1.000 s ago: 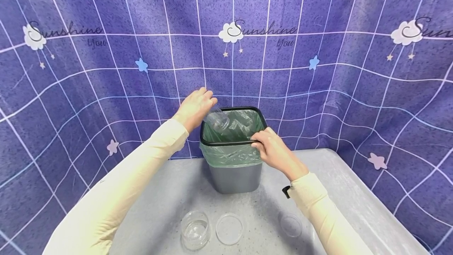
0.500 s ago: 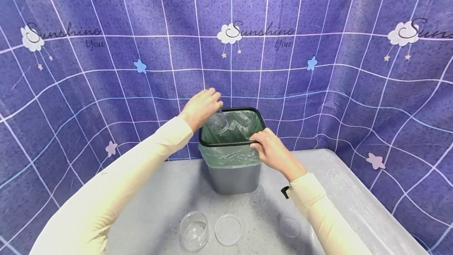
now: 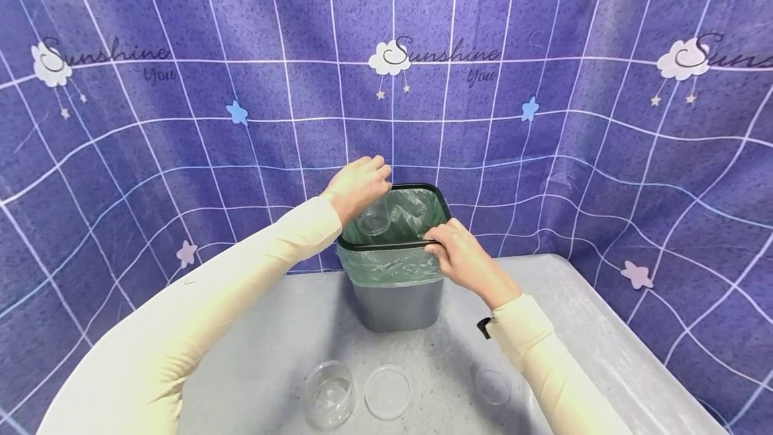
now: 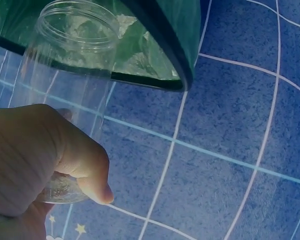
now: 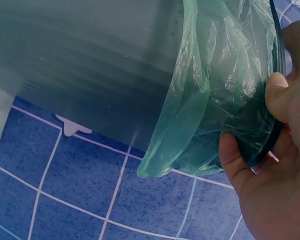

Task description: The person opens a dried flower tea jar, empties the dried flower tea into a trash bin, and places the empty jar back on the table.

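Note:
My left hand (image 3: 361, 186) grips a clear plastic jar (image 4: 72, 65) near its base. The jar is tipped with its open, threaded mouth down inside the bin, and most of it is hidden behind the hand in the head view. Under it stands a grey trash bin (image 3: 398, 304) with a black rim (image 3: 386, 246), lined with a green plastic bag (image 3: 392, 266) folded over the outside. With fingers and thumb curled round the front right of the rim, my right hand (image 3: 461, 257) holds the bin. The right wrist view shows its thumb against the bag (image 5: 230, 75).
On the grey table (image 3: 260, 341) in front of the bin stands a second clear jar (image 3: 329, 396). Beside it lies a clear round lid (image 3: 388, 392), and another clear lid (image 3: 492, 384) lies near the right forearm. A blue-purple patterned curtain (image 3: 272, 52) hangs behind.
My left hand has moved right over the bin, and the jar's mouth has swung further downward inside it. The right hand keeps its hold on the rim.

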Action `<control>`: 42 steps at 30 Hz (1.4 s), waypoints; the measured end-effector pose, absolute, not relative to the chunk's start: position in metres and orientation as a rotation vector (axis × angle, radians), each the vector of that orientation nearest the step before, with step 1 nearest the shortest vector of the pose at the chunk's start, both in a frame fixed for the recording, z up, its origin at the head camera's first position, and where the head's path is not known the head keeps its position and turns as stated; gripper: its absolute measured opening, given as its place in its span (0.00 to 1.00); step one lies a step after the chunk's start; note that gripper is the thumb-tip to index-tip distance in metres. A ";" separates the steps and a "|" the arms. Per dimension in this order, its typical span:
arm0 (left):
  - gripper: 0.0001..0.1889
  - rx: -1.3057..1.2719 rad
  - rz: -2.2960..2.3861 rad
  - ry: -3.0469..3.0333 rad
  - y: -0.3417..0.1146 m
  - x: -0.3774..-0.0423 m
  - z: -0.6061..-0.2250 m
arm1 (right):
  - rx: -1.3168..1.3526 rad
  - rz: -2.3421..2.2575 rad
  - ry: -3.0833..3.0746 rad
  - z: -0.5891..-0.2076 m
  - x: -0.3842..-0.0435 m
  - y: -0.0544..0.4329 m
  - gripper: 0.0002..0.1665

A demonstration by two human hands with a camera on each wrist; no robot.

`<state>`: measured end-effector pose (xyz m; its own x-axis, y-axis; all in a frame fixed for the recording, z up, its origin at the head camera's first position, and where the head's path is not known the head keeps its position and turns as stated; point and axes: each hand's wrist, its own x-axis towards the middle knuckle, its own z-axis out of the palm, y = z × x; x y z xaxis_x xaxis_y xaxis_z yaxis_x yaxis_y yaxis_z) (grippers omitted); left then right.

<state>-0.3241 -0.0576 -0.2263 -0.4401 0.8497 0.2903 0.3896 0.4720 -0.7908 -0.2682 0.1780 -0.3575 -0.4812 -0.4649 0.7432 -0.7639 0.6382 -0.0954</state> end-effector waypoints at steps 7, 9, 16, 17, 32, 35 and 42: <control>0.11 -0.981 0.822 -2.091 -0.051 -0.326 -0.224 | 0.946 0.547 -2.168 -0.358 -0.269 0.177 0.03; 0.11 -0.959 0.808 -2.116 -0.049 -0.326 -0.223 | 0.945 0.549 -2.178 -0.357 -0.268 0.178 0.03; 0.10 -0.965 0.875 -2.110 -0.042 -0.323 -0.225 | 0.948 0.553 -2.182 -0.356 -0.266 0.177 0.02; 0.10 -0.963 0.888 -2.115 -0.042 -0.323 -0.225 | 0.949 0.553 -2.180 -0.356 -0.266 0.177 0.02; 0.13 -0.945 0.869 -2.194 -0.050 -0.321 -0.223 | 0.952 0.558 -2.175 -0.356 -0.268 0.177 0.03; 0.14 -0.952 0.827 -2.208 -0.052 -0.319 -0.221 | 0.957 0.550 -2.170 -0.356 -0.268 0.177 0.04; 0.12 -0.957 0.664 -2.246 -0.057 -0.314 -0.218 | 0.969 0.536 -2.186 -0.353 -0.265 0.179 0.04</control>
